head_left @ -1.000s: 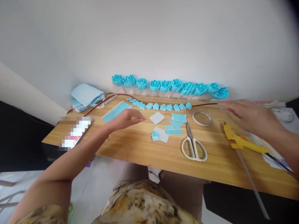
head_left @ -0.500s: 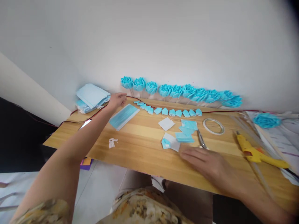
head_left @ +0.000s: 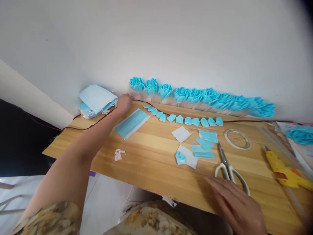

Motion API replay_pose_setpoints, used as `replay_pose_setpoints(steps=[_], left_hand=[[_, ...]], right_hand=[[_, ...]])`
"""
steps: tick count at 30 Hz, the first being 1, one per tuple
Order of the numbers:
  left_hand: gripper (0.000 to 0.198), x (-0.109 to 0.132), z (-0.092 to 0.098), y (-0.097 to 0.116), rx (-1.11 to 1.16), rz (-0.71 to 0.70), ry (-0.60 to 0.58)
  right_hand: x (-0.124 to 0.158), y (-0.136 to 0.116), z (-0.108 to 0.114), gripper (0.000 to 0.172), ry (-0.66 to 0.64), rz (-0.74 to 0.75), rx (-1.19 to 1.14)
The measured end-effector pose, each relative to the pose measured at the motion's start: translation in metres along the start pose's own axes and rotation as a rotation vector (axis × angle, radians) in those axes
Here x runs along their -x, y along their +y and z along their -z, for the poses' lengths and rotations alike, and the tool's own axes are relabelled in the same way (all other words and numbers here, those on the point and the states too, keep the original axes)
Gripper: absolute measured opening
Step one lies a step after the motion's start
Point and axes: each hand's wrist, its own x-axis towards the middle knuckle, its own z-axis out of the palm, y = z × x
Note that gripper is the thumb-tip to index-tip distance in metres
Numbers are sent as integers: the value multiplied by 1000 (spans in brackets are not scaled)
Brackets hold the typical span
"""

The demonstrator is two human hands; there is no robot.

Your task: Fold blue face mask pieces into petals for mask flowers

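Note:
My left hand [head_left: 124,102] reaches to the far left of the wooden table [head_left: 151,163], fingers curled by the red wire [head_left: 97,120] and next to the stack of blue face masks [head_left: 97,99]; what it grips, if anything, is hidden. A single blue mask [head_left: 132,123] lies just right of it. My right hand [head_left: 236,204] rests flat at the table's near edge, fingers stretched out, touching the handles of the white scissors [head_left: 230,169].
A row of blue fabric roses [head_left: 195,95] leans on the wall, with a line of folded blue petals [head_left: 186,119] before it. Cut blue and white squares [head_left: 195,147], a tape ring [head_left: 237,138], a yellow glue gun [head_left: 286,169] and small white scraps [head_left: 119,154] lie about.
My left hand moved from mid-table back to the far left near the mask stack. My right hand swept from the far right down to the near edge beside the scissors.

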Motion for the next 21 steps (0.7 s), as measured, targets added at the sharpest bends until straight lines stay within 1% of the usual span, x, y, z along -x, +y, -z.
replay_pose_setpoints(steps=[4,8,10,13,15,18,21], left_hand=[[46,5,-1,-11,-117,-1,2],[43,7,0,-18,-162,2,2],[43,7,3,-19,-164,7,5],[49,9,11,-20,-155,18,23],[51,11,16,-19,-162,17,33],[50,17,18,-16,-225,-13,17],[47,22,14,-13,-282,-51,-15]], right_hand=[[4,0,-10,71,49,-64,21],[8,2,-14,67,52,-103,-8],[8,3,-14,57,57,-105,-6],[7,4,-12,33,50,-56,44],[7,5,-12,24,42,-24,80],[7,5,-13,21,42,-15,97],[5,3,-13,21,48,-14,95]])
